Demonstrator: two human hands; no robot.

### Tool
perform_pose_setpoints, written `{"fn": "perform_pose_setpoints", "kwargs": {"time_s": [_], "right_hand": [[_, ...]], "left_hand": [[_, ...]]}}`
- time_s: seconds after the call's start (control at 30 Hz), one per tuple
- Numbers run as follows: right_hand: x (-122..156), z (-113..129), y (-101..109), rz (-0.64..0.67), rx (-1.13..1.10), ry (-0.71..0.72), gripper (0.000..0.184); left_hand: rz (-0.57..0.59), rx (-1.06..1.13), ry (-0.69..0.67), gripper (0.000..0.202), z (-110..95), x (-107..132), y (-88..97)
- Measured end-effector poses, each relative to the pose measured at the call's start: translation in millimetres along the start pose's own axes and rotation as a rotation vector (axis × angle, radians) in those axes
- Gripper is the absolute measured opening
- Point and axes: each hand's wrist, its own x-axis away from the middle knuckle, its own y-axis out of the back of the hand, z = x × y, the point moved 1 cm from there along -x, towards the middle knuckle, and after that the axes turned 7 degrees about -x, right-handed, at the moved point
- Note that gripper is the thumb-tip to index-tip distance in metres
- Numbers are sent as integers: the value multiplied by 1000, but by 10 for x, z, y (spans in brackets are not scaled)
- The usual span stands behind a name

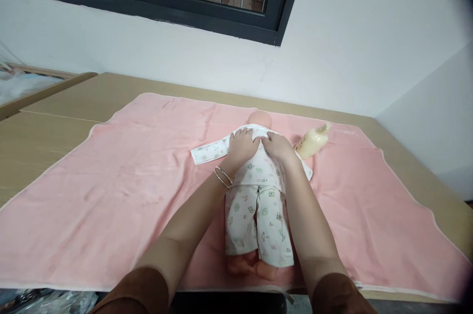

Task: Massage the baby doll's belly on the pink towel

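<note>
A baby doll [257, 168] in white printed clothes lies lengthwise before me, its bald head [260, 118] at the far end and its feet [251, 265] near me. No facial features show on it. My left hand [244, 144] rests flat on the left of its upper body, fingers spread. On the right side, my right hand [278, 146] also lies on the top, thumb toward the left hand and fingers extended. The printed trousers [242, 220] cover most of the legs. One sleeve [210, 151] stretches out to the left; the other is partly hidden behind my right hand.
Under the doll spreads a pink blanket [129, 195] on a wooden table [70, 102]. A pale yellow bottle [312, 141] lies tilted beside the right sleeve. Behind stand a white wall [332, 57] and a dark-framed window [185, 3].
</note>
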Motion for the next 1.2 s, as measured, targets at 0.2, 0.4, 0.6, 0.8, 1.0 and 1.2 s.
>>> {"fn": "perform_pose_setpoints", "kwargs": {"time_s": [0.2, 0.4, 0.6, 0.8, 1.0, 1.2], "right_hand": [[-112, -25, -295, -278, -110, -110, 52], [-83, -4, -287, -269, -107, -113, 50], [-26, 49, -213, -239, -56, -109, 48], [-10, 71, -178, -205, -20, -124, 49], [-19, 74, -181, -169, 2, -132, 53], [-4, 100, -159, -136, 1, -152, 55]], "left_hand": [[-56, 81, 40, 53, 84, -83, -184], [-59, 103, 53, 53, 84, -66, -176], [-48, 92, 57, 51, 77, -64, -164], [-46, 90, 39, 52, 95, -72, -166], [-12, 82, -8, 53, 168, -117, -172], [-3, 101, -2, 53, 155, -111, -137]]}}
